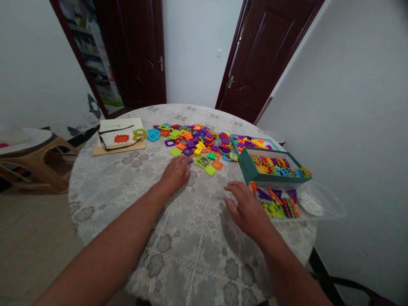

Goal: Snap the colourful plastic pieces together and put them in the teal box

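Note:
A heap of colourful plastic building pieces (199, 144) is spread over the middle of the table, flat toothed squares mixed with small blocks. At its near left edge my left hand (176, 173) has its fingers bent together around a small purple building piece (191, 161), mostly hidden by them. My right hand (245, 207) is over the table with thumb and fingers apart, holding nothing. Just right of it lies a clear plastic tray (306, 219) with sorted pieces. Behind that, a green box (270, 173) holds rows of toothed pieces.
Another shallow box (270, 142) of pieces sits behind the green one. On the left, a board (110, 123) carries dark cords, a red piece (121, 138) and a yellow-green piece. A patterned cloth covers the round table (191, 255). A wooden stool (54, 165) stands left of it.

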The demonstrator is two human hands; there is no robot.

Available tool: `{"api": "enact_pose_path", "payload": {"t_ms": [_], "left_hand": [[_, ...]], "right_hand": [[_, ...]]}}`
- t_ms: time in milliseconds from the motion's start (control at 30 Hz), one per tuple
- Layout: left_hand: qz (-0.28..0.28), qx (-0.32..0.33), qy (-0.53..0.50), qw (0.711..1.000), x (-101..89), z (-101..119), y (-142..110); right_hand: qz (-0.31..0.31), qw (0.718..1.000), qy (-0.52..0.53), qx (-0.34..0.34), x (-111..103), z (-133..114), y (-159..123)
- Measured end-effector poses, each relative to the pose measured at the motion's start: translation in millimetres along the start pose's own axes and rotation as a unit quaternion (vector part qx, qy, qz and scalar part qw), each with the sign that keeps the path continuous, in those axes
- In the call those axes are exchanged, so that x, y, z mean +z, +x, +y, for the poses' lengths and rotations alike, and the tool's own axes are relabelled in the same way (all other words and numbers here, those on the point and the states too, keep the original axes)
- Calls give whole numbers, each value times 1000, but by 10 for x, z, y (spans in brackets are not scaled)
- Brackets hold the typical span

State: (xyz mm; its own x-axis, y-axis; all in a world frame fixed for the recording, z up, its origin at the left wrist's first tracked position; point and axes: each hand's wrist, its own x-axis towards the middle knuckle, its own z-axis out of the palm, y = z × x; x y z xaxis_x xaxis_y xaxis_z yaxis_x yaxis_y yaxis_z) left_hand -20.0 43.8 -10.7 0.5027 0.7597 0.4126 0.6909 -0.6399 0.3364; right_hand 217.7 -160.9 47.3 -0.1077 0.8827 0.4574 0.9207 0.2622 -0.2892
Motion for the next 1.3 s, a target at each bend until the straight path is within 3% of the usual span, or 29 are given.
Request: {"api": "enact_pose_path", "payload": {"t_ms": [133, 367, 467, 667, 800, 933, 1033, 1133, 1300], "left_hand": [[-41, 9, 30, 999, 32, -35, 13], [-71, 40, -1, 997, -18, 19, 40], [-49, 25, -46, 997, -20, 32, 45], [47, -81, -130, 987, -79, 24, 67], [59, -104, -155, 981, -86, -10, 75], [68, -104, -155, 980, -48, -42, 69], [64, -95, -155, 981, -34, -57, 64], [51, -84, -156, 983, -32, -73, 66], [45, -86, -147, 984, -39, -53, 65]], "right_hand": [[-92, 996, 17, 2, 317, -130, 396], [-139, 990, 4, 9, 693, -124, 976], [-167, 986, -18, 5, 830, -137, 1161], [-233, 970, -70, 1, 1009, -230, 1473], [-247, 964, -97, 5, 1029, -311, 1559], [-246, 961, -124, -3, 944, -339, 1567], [-229, 966, -119, -14, 757, -264, 1625], [-196, 973, -125, -9, 448, -87, 1771], [-136, 962, -222, 88, -162, 442, 2058]]}}
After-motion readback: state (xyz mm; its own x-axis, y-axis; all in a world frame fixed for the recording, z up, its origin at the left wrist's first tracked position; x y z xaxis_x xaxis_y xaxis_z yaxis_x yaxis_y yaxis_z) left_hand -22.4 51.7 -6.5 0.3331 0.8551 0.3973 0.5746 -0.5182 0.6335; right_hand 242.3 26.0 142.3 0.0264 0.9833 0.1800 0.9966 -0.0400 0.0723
